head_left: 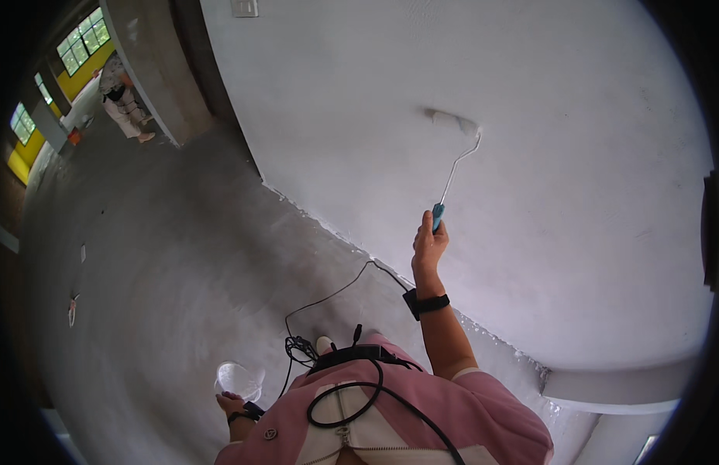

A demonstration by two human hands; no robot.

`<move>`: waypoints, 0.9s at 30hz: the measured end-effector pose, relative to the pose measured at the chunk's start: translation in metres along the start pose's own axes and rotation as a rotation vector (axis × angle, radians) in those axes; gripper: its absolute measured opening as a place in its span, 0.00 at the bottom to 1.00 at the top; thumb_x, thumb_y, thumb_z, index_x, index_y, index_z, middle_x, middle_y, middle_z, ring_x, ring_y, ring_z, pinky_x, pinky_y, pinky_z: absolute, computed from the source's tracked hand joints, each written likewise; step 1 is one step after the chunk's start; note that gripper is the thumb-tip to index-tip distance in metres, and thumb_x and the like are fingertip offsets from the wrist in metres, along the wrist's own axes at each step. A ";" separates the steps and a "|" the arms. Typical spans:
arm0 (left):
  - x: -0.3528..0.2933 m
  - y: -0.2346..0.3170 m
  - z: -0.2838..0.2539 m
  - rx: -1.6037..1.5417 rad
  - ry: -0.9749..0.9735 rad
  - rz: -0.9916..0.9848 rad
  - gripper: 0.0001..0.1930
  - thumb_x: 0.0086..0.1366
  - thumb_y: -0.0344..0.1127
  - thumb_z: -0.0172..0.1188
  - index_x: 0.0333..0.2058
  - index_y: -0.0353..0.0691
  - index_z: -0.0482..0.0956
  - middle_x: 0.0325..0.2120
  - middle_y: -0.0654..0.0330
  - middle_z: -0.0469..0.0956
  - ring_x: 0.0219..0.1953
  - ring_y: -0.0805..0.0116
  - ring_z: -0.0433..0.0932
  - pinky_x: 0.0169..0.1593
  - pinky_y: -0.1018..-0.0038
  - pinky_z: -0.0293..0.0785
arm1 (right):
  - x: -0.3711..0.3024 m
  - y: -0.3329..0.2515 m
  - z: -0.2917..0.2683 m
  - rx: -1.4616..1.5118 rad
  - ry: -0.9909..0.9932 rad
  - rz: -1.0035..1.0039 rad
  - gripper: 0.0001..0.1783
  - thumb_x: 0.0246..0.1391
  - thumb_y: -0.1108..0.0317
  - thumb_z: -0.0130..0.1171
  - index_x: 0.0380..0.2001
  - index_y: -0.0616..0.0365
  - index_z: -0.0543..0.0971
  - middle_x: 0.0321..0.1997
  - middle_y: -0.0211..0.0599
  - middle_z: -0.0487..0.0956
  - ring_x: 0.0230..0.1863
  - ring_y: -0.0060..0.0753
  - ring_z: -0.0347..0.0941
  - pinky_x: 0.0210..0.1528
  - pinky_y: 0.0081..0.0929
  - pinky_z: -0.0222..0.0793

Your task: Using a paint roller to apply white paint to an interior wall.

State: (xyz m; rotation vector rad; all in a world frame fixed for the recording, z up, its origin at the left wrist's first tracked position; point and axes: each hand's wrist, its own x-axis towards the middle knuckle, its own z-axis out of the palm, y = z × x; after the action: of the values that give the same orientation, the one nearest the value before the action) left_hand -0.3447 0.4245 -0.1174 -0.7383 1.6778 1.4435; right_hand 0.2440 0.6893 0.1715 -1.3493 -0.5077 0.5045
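Note:
My right hand (430, 244) is wrapped round the teal handle of a paint roller (458, 122), arm stretched up toward the wall. The roller's white sleeve lies against the pale wall (561, 201), with its bent wire frame running down to the grip. Low on the left, my left hand (231, 403) grips a white bucket (239, 378) by its near side. The inside of the bucket looks white; how much paint it holds I cannot tell. Some of the left fingers are hidden.
A black cable (328, 294) loops from my right wrist's black band down to a coil at my waist. Grey concrete floor (158, 271) meets the wall along a white-spattered edge. Far left, another person (121, 93) bends beside a pillar (154, 70), with an orange bucket (74, 136) nearby.

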 end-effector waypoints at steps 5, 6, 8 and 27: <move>0.003 0.027 0.073 0.000 -0.042 0.029 0.21 0.68 0.57 0.41 0.20 0.53 0.60 0.11 0.73 0.60 0.13 0.77 0.56 0.18 0.79 0.52 | -0.037 0.027 0.008 0.122 0.086 0.323 0.20 0.57 0.51 0.60 0.22 0.46 0.65 0.12 0.16 0.57 0.09 0.11 0.50 0.10 0.15 0.41; 0.003 0.030 0.085 0.017 -0.083 0.036 0.21 0.67 0.58 0.42 0.21 0.53 0.61 0.12 0.73 0.60 0.13 0.77 0.56 0.19 0.79 0.52 | -0.036 0.024 0.013 0.153 0.086 0.325 0.20 0.57 0.51 0.60 0.21 0.46 0.64 0.12 0.16 0.57 0.09 0.11 0.49 0.10 0.16 0.41; -0.001 0.033 0.103 0.014 -0.122 0.071 0.22 0.67 0.59 0.42 0.21 0.53 0.61 0.12 0.72 0.62 0.14 0.78 0.59 0.21 0.79 0.56 | -0.027 0.014 0.029 0.176 0.048 0.249 0.20 0.58 0.51 0.60 0.21 0.46 0.64 0.12 0.16 0.57 0.09 0.11 0.49 0.10 0.16 0.41; 0.029 0.091 0.262 0.062 -0.124 0.083 0.20 0.67 0.55 0.44 0.22 0.50 0.61 0.14 0.72 0.60 0.15 0.77 0.56 0.20 0.80 0.52 | 0.012 0.001 0.071 0.168 0.113 0.177 0.24 0.58 0.48 0.58 0.16 0.46 0.62 0.11 0.19 0.57 0.09 0.14 0.49 0.11 0.18 0.42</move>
State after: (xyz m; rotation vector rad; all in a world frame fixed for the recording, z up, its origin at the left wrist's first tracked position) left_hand -0.3863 0.6998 -0.1059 -0.5394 1.6663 1.4574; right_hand 0.2104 0.7522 0.1821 -1.2584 -0.2485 0.5983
